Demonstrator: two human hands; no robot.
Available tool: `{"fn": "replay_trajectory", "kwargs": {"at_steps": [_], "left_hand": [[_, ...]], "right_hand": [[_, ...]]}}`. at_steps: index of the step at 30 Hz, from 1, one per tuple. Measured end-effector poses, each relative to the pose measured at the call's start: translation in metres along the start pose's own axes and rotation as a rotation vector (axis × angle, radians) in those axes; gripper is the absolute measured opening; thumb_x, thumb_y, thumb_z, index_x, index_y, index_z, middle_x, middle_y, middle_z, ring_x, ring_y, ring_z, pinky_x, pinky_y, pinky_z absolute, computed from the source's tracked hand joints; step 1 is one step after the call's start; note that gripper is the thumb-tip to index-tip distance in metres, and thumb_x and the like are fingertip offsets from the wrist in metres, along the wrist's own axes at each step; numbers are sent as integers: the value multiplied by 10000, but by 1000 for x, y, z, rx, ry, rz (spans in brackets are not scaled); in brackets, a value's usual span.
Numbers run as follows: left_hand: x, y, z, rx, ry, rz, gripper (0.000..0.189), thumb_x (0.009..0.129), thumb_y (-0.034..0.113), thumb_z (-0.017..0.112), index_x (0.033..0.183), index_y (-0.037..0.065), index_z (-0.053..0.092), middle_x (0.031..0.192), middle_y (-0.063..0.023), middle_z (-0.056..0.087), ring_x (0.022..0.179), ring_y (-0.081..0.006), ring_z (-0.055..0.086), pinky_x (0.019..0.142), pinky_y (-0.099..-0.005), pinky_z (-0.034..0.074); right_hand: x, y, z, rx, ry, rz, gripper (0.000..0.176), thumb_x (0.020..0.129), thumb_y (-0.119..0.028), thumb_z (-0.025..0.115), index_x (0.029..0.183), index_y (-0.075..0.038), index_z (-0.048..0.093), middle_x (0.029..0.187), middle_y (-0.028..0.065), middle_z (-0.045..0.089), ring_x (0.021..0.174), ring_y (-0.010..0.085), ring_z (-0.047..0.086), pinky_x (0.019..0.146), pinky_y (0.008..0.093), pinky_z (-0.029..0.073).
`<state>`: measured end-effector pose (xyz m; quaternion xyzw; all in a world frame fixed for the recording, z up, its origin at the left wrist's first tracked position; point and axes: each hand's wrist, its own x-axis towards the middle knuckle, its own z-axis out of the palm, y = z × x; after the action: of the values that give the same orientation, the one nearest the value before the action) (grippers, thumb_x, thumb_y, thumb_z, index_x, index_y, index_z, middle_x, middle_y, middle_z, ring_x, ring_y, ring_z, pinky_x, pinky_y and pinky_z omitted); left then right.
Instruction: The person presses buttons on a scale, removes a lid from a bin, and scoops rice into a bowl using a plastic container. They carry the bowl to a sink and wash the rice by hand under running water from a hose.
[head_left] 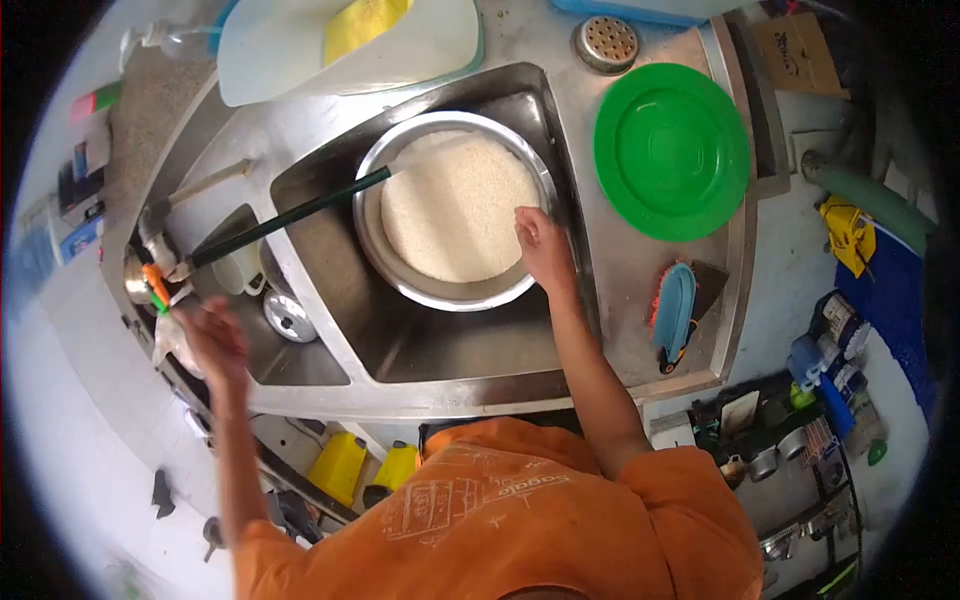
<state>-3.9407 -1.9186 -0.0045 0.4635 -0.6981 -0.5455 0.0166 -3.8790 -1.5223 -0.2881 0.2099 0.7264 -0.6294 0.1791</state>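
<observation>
A round metal bowl [372, 235] stands in the large sink basin, holding pale grains that look like rice [460, 210]. My right hand [543, 248] is over the bowl's right rim, its fingers loosely bent above the grains and nothing visible in them. A dark green hose [290, 215] runs from the tap [155, 240] at the left, and its end lies over the bowl, where a clear stream shows. My left hand [215, 340], smeared by motion, is near a clear plastic bag [172, 340] and the tap at the sink's left end.
A green plate [672, 152] lies on the right counter, with a blue-backed brush [677, 308] below it. A perforated metal lid [607, 44] and a whitish tub [350, 60] are at the back. The smaller basin holds a metal lid [288, 317] and a white vessel [238, 270].
</observation>
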Motion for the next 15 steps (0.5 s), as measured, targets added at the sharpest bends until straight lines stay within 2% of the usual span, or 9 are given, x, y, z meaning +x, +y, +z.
{"fn": "replay_trajectory", "kwargs": {"at_steps": [1,3,4,6,8,9,11,12,15], "left_hand": [[-17,-36,13,-60,23,-91,615,949,706,406,910,135,630,612,58,530,466,-63,459,378,-215,292],[-23,-133,16,51,-302,-140,573,1005,582,423,1058,52,634,630,10,565,469,-97,489,404,-247,355],[-44,-145,50,155,-277,-258,482,1032,473,441,1100,35,630,720,-23,621,555,-123,574,458,-254,427],[-47,-190,95,110,-375,-299,372,1038,360,482,1082,27,642,849,-52,668,705,-147,642,592,-252,494],[-30,-232,126,155,-436,-55,280,1027,250,527,1114,7,637,967,-66,682,874,-167,655,735,-262,499],[-19,-242,139,136,-444,-72,280,1027,250,527,1114,7,637,967,-66,682,874,-167,655,735,-262,499],[-1,-258,157,229,-371,89,286,1003,242,585,1193,32,625,1124,-90,651,1042,-195,614,925,-325,461],[4,-261,162,215,-372,78,286,1003,242,585,1193,32,625,1124,-90,651,1042,-195,614,925,-325,461],[11,-260,166,362,-266,260,267,982,174,588,1193,12,604,1284,-186,538,1240,-309,498,1072,-383,356]], "right_hand": [[11,3,2,-56,52,-17,280,919,-88,615,1192,-25,602,1126,215,677,1070,357,657,906,405,515],[35,-14,3,-228,91,-60,298,919,-117,616,1197,-12,600,1164,227,657,1107,370,631,942,427,494],[48,-23,6,-381,121,-104,321,919,-147,617,1203,1,597,1202,238,638,1143,383,605,979,449,473],[76,-22,18,-465,124,-167,331,919,-165,617,1215,-16,603,1201,250,633,1140,410,594,983,452,469],[102,-22,35,-550,115,-233,342,920,-184,616,1226,-33,608,1200,262,628,1137,438,582,987,455,466],[114,-23,46,-623,80,-228,373,913,-205,623,1249,-43,601,1228,261,615,1160,431,572,990,457,464],[138,-17,74,-715,41,-220,405,906,-225,629,1271,-53,594,1257,260,602,1182,425,562,992,459,462],[152,-11,90,-803,6,-280,447,891,-296,646,1256,-41,606,1264,262,597,1192,424,555,997,472,457],[159,-11,119,-972,-51,-275,515,861,-401,669,1229,-43,632,1264,261,597,1190,422,555,995,483,459]]}}
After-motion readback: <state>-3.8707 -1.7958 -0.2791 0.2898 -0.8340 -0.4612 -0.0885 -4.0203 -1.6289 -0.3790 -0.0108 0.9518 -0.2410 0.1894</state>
